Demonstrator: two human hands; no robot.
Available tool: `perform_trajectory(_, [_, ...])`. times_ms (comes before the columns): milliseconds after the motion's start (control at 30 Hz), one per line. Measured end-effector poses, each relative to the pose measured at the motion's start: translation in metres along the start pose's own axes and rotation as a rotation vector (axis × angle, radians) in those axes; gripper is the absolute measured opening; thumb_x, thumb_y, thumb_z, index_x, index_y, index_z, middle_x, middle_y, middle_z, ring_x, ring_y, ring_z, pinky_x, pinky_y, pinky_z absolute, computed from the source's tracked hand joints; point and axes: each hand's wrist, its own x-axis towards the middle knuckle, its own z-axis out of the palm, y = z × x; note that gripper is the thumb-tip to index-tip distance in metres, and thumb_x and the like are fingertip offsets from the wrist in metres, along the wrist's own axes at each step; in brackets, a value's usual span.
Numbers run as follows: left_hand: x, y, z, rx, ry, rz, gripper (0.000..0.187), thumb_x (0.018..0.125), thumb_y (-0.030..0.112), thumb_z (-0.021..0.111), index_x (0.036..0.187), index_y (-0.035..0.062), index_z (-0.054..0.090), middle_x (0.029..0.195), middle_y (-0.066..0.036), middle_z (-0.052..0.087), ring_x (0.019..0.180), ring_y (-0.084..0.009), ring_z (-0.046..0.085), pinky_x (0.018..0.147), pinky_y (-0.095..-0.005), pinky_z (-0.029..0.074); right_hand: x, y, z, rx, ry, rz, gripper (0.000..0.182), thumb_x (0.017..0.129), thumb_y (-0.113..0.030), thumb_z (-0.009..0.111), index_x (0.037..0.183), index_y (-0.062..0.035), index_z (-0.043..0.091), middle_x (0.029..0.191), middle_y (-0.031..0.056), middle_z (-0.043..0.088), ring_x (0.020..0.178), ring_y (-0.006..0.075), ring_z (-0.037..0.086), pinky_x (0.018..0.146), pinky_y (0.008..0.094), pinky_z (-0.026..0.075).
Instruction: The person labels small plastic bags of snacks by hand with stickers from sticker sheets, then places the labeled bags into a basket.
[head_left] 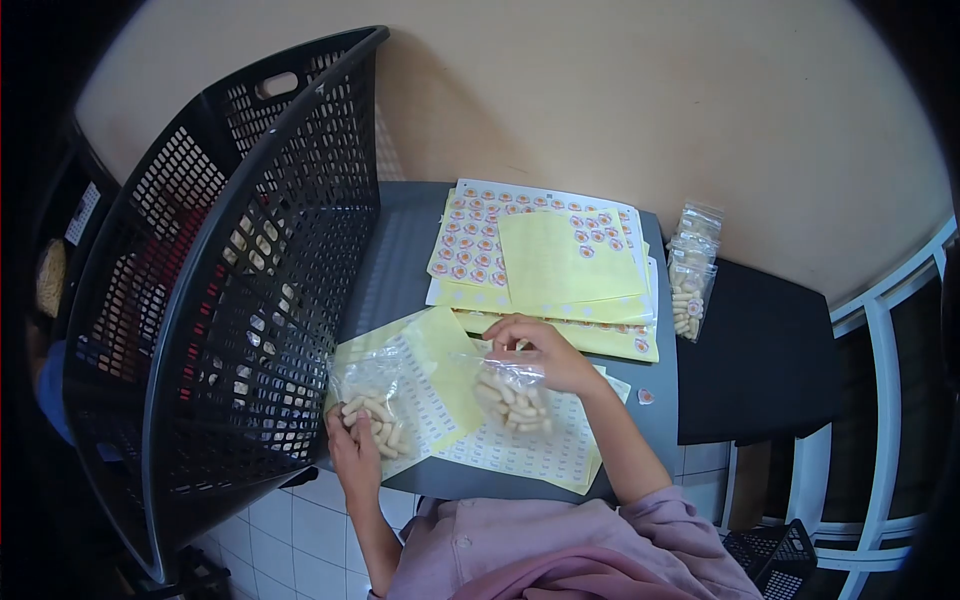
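My left hand (355, 445) is closed on the lower left part of a clear bag of pale capsules (388, 430), at the table's front left. To its right, a second clear bag of capsules (518, 405) is near my right hand (525, 345), over the printed sheets. The fingers of my right hand are curled at the bag's top edge, and what their tips hold is hidden. Under both bags are sheets with small blue print (560, 445) and a yellow sheet (450, 360). A single round sticker (645, 397) lies to the right.
A large black basket (250, 170) stands at the left with bags inside. Sticker sheets (470, 230) and a yellow sheet (545, 260) are stacked at the back of the grey table (385, 250). More capsule bags (692, 280) lie at the right, beside a black surface (755, 350).
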Motion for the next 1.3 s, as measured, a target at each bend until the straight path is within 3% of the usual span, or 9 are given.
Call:
perform_trajectory(233, [-0.011,0.061,0.000,0.353,0.065,0.299,0.063,0.078,0.026,0.058,0.123,-0.0043,0.026,0.118,-0.021,0.037,0.107,-0.0332,0.039,0.091,-0.0395,0.031,-0.027,-0.055,0.021,-0.189,0.419,-0.363,0.016,0.058,0.004,0.064,0.058,-0.0051,0.051,0.069,0.0062,0.059,0.060,0.0172,0.055,0.058,0.0239,0.041])
perform_trajectory(300, [-0.020,0.104,0.008,-0.530,-0.359,0.476,0.075,0.071,0.028,0.065,0.125,-0.0032,0.024,0.122,-0.020,0.033,0.111,-0.0317,0.037,0.094,-0.0399,0.029,-0.028,-0.073,0.031,-0.276,0.386,-0.396,0.017,0.057,0.005,0.063,0.058,-0.0059,0.050,0.068,0.0049,0.059,0.060,0.0175,0.055,0.056,0.0249,0.041])
perform_trajectory(400, [-0.028,0.122,0.024,-0.493,-0.613,0.526,0.082,0.066,0.025,0.067,0.127,-0.0028,0.021,0.125,-0.019,0.032,0.113,-0.0277,0.037,0.093,-0.0376,0.032,-0.023,-0.083,0.037,-0.430,0.365,-0.473,0.017,0.053,0.005,0.063,0.059,-0.0070,0.051,0.068,0.0026,0.059,0.059,0.0175,0.055,0.053,0.0272,0.041])
perform_trajectory(600, [-0.028,0.084,0.050,-0.913,-0.592,0.255,0.071,0.066,0.003,0.050,0.128,-0.0010,0.016,0.127,-0.020,0.029,0.110,-0.0314,0.041,0.086,-0.0377,0.041,0.004,-0.028,-0.002,-0.580,0.478,-0.121,0.053,0.064,-0.014,0.065,0.112,-0.0044,0.045,0.113,0.0136,0.048,0.102,0.0300,0.048,0.087,0.0374,0.037])
perform_trajectory(733, [-0.024,0.071,0.050,-1.076,-0.502,0.119,0.070,0.064,0.001,0.049,0.127,0.0004,0.018,0.128,-0.020,0.028,0.110,-0.0342,0.040,0.084,-0.0423,0.043,-0.002,0.043,-0.014,-0.957,0.389,0.080,0.065,0.065,-0.025,0.069,0.118,-0.0028,0.041,0.117,0.0170,0.046,0.110,0.0302,0.043,0.096,0.0455,0.026])
perform_trajectory(933, [-0.015,0.058,0.054,-1.093,-0.453,0.083,0.069,0.064,0.002,0.049,0.126,0.0010,0.020,0.129,-0.021,0.027,0.111,-0.0347,0.039,0.084,-0.0429,0.042,-0.006,0.036,-0.017,-0.945,0.375,0.011,0.029,0.072,-0.014,0.062,0.098,-0.0035,0.056,0.083,0.0076,0.060,0.081,0.0189,0.057,0.091,0.0430,0.032])
perform_trajectory(1033, [-0.012,0.056,0.055,-1.084,-0.442,0.084,0.068,0.064,0.001,0.049,0.126,0.0011,0.020,0.129,-0.021,0.027,0.111,-0.0349,0.039,0.084,-0.0434,0.042,-0.007,0.040,-0.026,-0.895,0.422,-0.110,0.019,0.073,-0.006,0.060,0.091,-0.0016,0.057,0.083,0.0098,0.060,0.075,0.0170,0.058,0.083,0.0376,0.041])
perform_trajectory(1167, [-0.010,0.057,0.056,-1.090,-0.465,0.083,0.068,0.064,0.001,0.049,0.126,0.0021,0.021,0.129,-0.021,0.027,0.112,-0.0345,0.038,0.085,-0.0428,0.042,0.013,0.034,-0.063,-0.124,1.089,-0.088,0.019,0.080,0.001,0.049,0.099,-0.0006,0.048,0.093,0.0034,0.053,0.068,0.0087,0.054,0.061,0.0211,0.045])
perform_trajectory(1300, [-0.009,0.058,0.058,-1.098,-0.491,0.095,0.069,0.063,0.001,0.049,0.127,0.0032,0.021,0.129,-0.020,0.027,0.111,-0.0341,0.039,0.086,-0.0423,0.041,0.013,0.033,-0.110,0.508,1.057,0.064,0.029,0.077,0.002,0.049,0.105,0.0007,0.042,0.084,0.0031,0.048,0.072,0.0075,0.048,0.061,0.0198,0.043])
